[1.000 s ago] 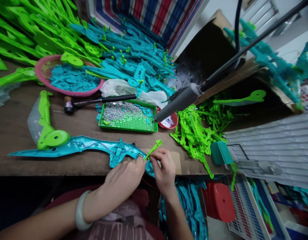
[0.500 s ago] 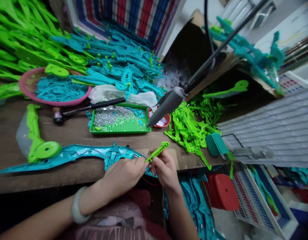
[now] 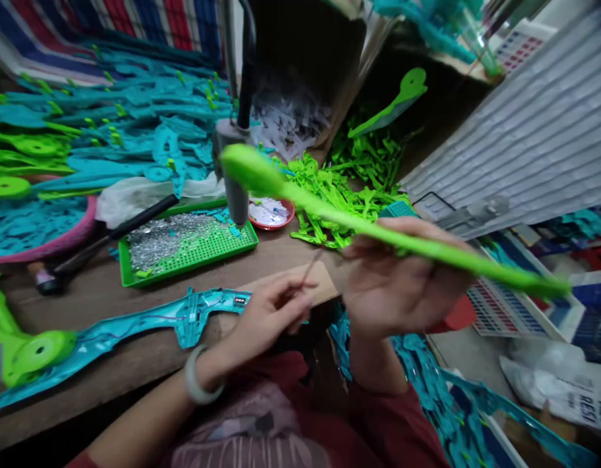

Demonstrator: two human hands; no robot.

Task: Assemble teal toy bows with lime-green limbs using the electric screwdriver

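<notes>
My right hand (image 3: 402, 286) is raised close to the camera, closed on a long, slim green plastic part (image 3: 330, 218) with a rounded end. Motion blurs the part. Lower and to the left, my left hand (image 3: 276, 309) has its fingers pinched on a thin reddish wire (image 3: 311, 263) that sticks up from them. Beside that hand lies a long blue plastic shell (image 3: 134, 325) with wires along its inside. Its right end is partly hidden by my left hand. A green piece with a round disc (image 3: 41, 351) lies at the shell's left end.
A green tray (image 3: 198, 250) of small metal pieces stands behind the shell, below a grey hanging screwdriver (image 3: 235, 175). Nearby are a hammer (image 3: 51, 276), a red dish (image 3: 271, 218), a pink basket (image 3: 80, 234) and a heap of green parts (image 3: 324, 195). Blue parts (image 3: 144, 123) pile at the back.
My right hand has moved right and up toward the camera with the green part, away from my left hand. The view has shifted to the right.
</notes>
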